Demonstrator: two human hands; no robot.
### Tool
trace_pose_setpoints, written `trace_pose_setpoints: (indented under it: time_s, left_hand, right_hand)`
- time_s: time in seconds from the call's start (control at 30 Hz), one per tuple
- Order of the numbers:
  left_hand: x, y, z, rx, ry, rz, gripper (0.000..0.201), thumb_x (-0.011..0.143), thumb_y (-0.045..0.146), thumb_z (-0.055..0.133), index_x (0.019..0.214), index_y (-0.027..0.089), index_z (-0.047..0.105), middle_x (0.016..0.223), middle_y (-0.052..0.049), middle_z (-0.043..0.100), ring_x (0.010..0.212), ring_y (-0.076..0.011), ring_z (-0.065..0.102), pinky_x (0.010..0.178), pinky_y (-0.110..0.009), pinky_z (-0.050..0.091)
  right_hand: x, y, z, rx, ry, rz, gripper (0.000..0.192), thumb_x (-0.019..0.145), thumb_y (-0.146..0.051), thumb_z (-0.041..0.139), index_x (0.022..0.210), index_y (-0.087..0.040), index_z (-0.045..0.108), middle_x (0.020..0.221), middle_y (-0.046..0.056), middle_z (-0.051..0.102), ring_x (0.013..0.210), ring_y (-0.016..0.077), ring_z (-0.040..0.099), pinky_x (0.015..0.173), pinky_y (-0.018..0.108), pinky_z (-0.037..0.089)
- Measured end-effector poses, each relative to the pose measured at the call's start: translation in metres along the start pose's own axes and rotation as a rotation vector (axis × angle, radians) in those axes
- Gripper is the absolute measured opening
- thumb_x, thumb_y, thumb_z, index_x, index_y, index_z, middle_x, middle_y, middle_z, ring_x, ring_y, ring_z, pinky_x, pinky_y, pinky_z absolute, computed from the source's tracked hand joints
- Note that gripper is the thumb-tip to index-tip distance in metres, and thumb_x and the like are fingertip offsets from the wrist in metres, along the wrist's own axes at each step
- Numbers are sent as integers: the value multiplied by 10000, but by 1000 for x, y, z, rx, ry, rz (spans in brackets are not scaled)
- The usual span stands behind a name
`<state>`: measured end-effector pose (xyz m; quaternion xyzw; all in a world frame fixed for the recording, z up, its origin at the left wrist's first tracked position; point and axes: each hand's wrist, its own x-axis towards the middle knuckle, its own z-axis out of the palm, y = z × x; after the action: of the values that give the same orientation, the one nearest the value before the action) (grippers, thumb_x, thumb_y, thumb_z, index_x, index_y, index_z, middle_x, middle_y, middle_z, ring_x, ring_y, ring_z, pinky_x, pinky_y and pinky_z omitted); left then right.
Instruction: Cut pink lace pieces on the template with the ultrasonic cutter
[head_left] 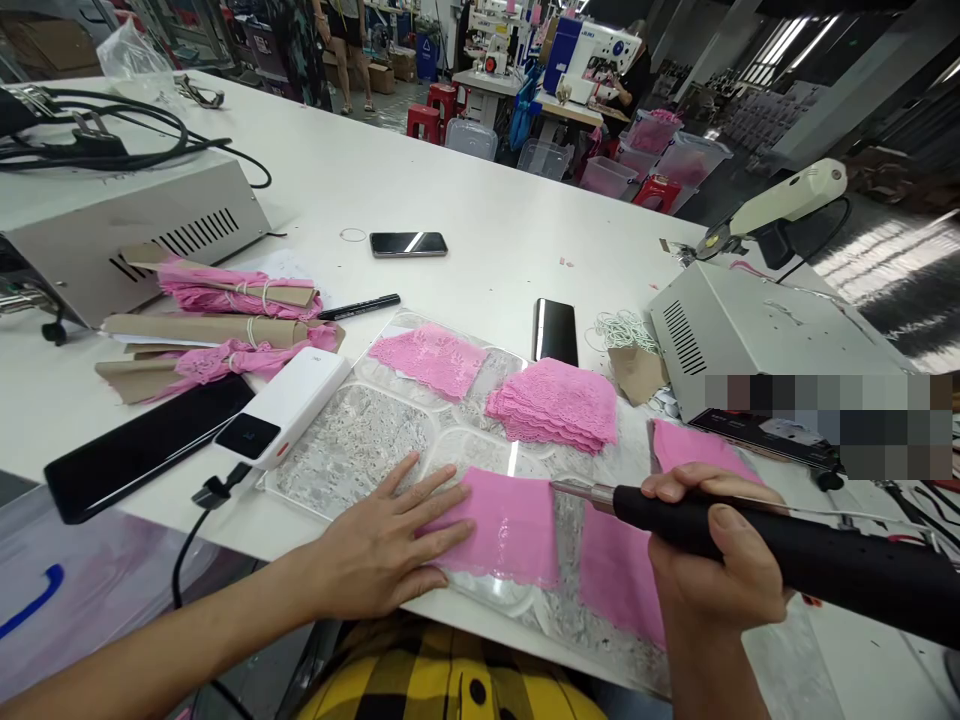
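Observation:
My left hand (390, 545) lies flat with fingers spread on the left edge of a pink lace piece (510, 530), pressing it onto a clear patterned plate (352, 450). My right hand (712, 560) grips a black hot cutting tool (787, 555); its metal tip (574, 488) touches the upper right edge of that pink piece. Another pink strip (615, 575) lies just right of the tip, under the tool. A stack of cut pink lace pieces (555, 405) and a single piece (431, 360) rest farther back on the plate.
A white power bank (289, 405) and a dark phone (142, 450) lie at left, beside cardboard-wrapped pink lace bundles (225, 320). Grey metal boxes stand at far left (120, 235) and right (750, 340). Two phones (409, 243) (556, 331), a pen (360, 307) and a rotary cutter (780, 200) lie behind.

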<state>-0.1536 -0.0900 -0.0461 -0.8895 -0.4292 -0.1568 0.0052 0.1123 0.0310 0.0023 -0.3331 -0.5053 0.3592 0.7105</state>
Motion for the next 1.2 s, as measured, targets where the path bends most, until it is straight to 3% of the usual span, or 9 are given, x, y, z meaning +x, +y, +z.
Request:
trace_pose_setpoints:
  time_s: [0.33,0.6,1.2]
  left_hand:
    - [1,0,-2,37,-34,10,486,949,361,537,1408,218,465,1508,-77,409,1475,-292,187,1209,-539,45]
    - [1,0,-2,34,-43,9,496,964,368,515,1429,217,434,1525,-78,380,1481,-290,164,1208,-549,86]
    - [1,0,-2,53,-34,14,487,962,365,510,1423,217,446,1515,-82,395,1481,-296,161,1207,-537,81]
  right_hand:
    - [0,-6,-8,11,22,48,167,589,-231,503,713,-183,604,686,7,604,485,131,514,471,324,462]
    - [-12,-22,-25,9,-63,111,186,597,-225,499,739,-180,611,706,1,603,498,125,520,485,323,478]
    - [-16,-19,-24,2,-125,71,141,650,-215,522,763,-178,598,724,12,592,543,135,537,511,330,489]
